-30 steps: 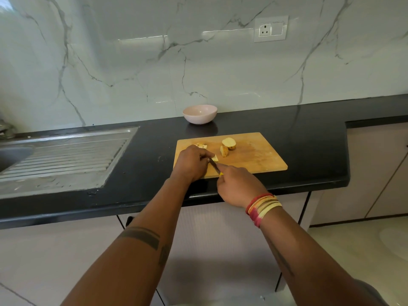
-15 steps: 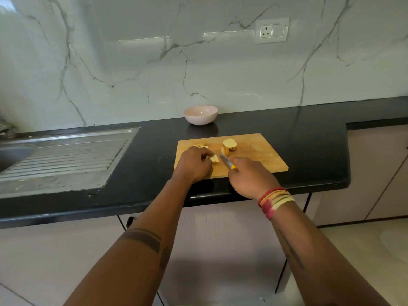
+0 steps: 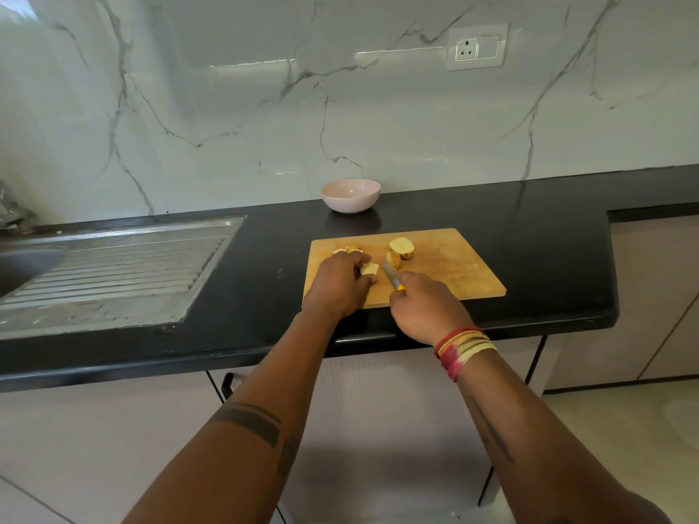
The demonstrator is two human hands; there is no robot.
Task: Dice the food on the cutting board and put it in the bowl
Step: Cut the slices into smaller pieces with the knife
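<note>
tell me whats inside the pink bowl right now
The pink bowl shows only its bare inner wall; no diced pieces are visible. Its near rim hides the lowest near part. The food pieces lie on the cutting board.

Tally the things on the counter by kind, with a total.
Bowl: 1
Cutting board: 1
Knife: 1
Food pieces, clearly separate: 3, at; small bits too blurred to count
Total: 6
</note>
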